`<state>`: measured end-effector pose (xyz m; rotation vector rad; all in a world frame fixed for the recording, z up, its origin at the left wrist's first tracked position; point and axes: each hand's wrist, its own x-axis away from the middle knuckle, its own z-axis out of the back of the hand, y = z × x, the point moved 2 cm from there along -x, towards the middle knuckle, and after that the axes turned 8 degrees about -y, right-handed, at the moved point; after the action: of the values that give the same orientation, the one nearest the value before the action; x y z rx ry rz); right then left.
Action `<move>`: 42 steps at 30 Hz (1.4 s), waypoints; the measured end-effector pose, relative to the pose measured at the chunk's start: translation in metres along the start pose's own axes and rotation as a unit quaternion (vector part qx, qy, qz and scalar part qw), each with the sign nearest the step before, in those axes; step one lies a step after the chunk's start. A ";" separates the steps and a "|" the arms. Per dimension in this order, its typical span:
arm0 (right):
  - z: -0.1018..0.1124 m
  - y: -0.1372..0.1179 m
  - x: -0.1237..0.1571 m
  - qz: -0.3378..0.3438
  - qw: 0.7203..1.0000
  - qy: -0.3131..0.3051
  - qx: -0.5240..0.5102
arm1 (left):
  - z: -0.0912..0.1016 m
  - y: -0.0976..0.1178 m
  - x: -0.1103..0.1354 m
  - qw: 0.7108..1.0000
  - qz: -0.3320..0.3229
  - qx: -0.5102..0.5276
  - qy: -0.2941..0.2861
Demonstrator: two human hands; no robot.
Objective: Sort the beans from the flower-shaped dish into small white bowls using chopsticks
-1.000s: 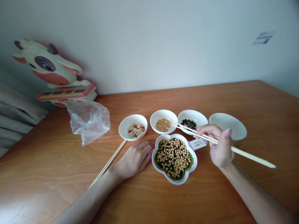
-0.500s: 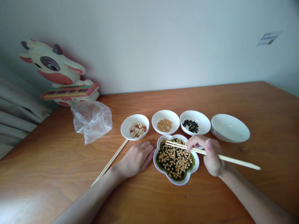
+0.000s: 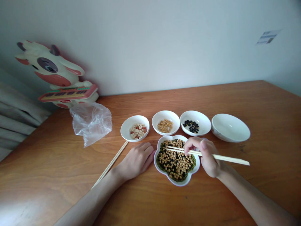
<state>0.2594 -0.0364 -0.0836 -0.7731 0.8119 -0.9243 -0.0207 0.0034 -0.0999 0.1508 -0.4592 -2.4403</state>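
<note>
My right hand (image 3: 208,157) is closed around a pair of wooden chopsticks (image 3: 225,159). Their tips reach over the flower-shaped bowl (image 3: 158,168), among yellow soybeans (image 3: 182,164), black beans and green mung beans. Whether a bean sits between the tips is too small to tell. My left hand (image 3: 137,158) rests on the table with curled fingers, holding the bowl's left rim; its fingertips are partly hidden. Just behind stand a white bowl of soybeans (image 3: 165,125) and another of black beans (image 3: 191,126).
Left of these is a bowl of pale seeds and reddish nuts (image 3: 138,131); to the right stands an empty white bowl (image 3: 231,127). A second chopstick pair (image 3: 110,164) lies beside my left forearm. A plastic bag (image 3: 92,124) and a cow-shaped toy keyboard (image 3: 68,94) are farther left.
My right hand has shifted slightly left, and the chopstick tips have dipped lower into the beans in the flower-shaped bowl. My left hand stays at the rim. The whole view has shifted a little.
</note>
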 end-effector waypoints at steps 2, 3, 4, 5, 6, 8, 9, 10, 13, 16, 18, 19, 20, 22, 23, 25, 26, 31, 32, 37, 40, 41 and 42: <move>0.002 0.000 0.000 0.005 1.000 -0.003 -0.004 | 0.000 0.000 0.000 1.000 0.000 0.002 0.000; 0.003 0.000 0.000 0.007 1.000 -0.006 -0.006 | 0.000 0.000 0.000 1.000 0.000 0.003 -0.001; 0.004 0.001 0.000 0.006 1.000 -0.009 -0.008 | 0.000 0.000 0.000 1.000 0.002 0.003 0.000; 0.005 0.001 0.000 0.004 1.000 -0.009 -0.011 | 0.000 0.000 -0.001 1.000 0.003 0.004 -0.001; 0.006 0.002 0.000 0.001 1.000 -0.009 -0.014 | 0.000 0.000 -0.001 1.000 0.003 0.004 -0.001; 0.006 0.002 0.000 -0.003 1.000 -0.005 -0.015 | 0.000 0.000 -0.001 1.000 0.002 0.003 0.000; 0.006 0.002 0.000 -0.001 1.000 -0.003 -0.013 | -0.001 -0.001 -0.001 1.000 0.001 0.002 0.000; 0.005 0.001 0.000 0.002 1.000 -0.003 -0.009 | -0.001 -0.001 -0.001 1.000 0.000 0.001 0.001; 0.003 -0.002 -0.001 0.014 1.000 -0.007 0.004 | -0.001 -0.002 0.000 1.000 -0.002 -0.002 0.001; 0.002 -0.003 -0.001 0.017 1.000 -0.008 0.007 | -0.002 -0.002 0.001 1.000 -0.002 0.000 0.002; 0.001 -0.003 -0.001 0.019 1.000 -0.003 0.005 | -0.002 -0.002 0.001 1.000 0.000 0.002 0.004; 0.001 -0.003 -0.001 0.021 1.000 0.000 0.006 | -0.002 -0.002 0.001 1.000 0.000 0.002 0.005; 0.001 -0.003 -0.002 0.024 1.000 0.001 0.007 | -0.002 -0.002 0.001 1.000 0.000 0.002 0.006; 0.000 -0.003 -0.003 0.031 0.999 0.000 0.011 | -0.002 -0.002 0.001 1.000 0.000 0.002 0.008; -0.001 -0.004 -0.003 0.034 0.999 -0.002 0.013 | -0.002 -0.002 0.001 1.000 0.000 0.002 0.008; -0.002 -0.005 -0.004 0.034 0.999 -0.002 0.017 | -0.003 -0.002 0.001 1.000 0.001 0.003 0.005; -0.002 -0.005 -0.004 0.034 0.999 -0.001 0.018 | -0.003 -0.002 0.001 1.000 0.001 0.003 0.004; -0.002 -0.007 -0.004 0.034 0.999 -0.004 0.031 | -0.003 -0.002 0.000 1.000 0.001 0.006 0.003; -0.002 -0.007 -0.003 0.035 0.999 -0.004 0.034 | -0.003 -0.002 0.000 1.000 0.000 0.006 0.002; -0.002 -0.007 -0.003 0.041 0.998 -0.005 0.043 | -0.003 -0.002 0.000 1.000 0.001 0.006 0.001; -0.002 -0.008 -0.003 0.037 0.998 -0.005 0.047 | -0.003 -0.002 0.000 1.000 0.003 0.005 -0.002; -0.002 -0.008 -0.003 0.037 0.998 -0.005 0.048 | -0.002 -0.001 0.000 1.000 0.003 0.005 -0.001; -0.003 -0.008 -0.003 0.038 0.998 -0.005 0.048 | -0.002 -0.001 0.000 1.000 0.002 0.005 -0.001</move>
<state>0.2530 -0.0372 -0.0773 -0.6592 0.7770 -0.8837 -0.0208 0.0037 -0.1025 0.1521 -0.4718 -2.4347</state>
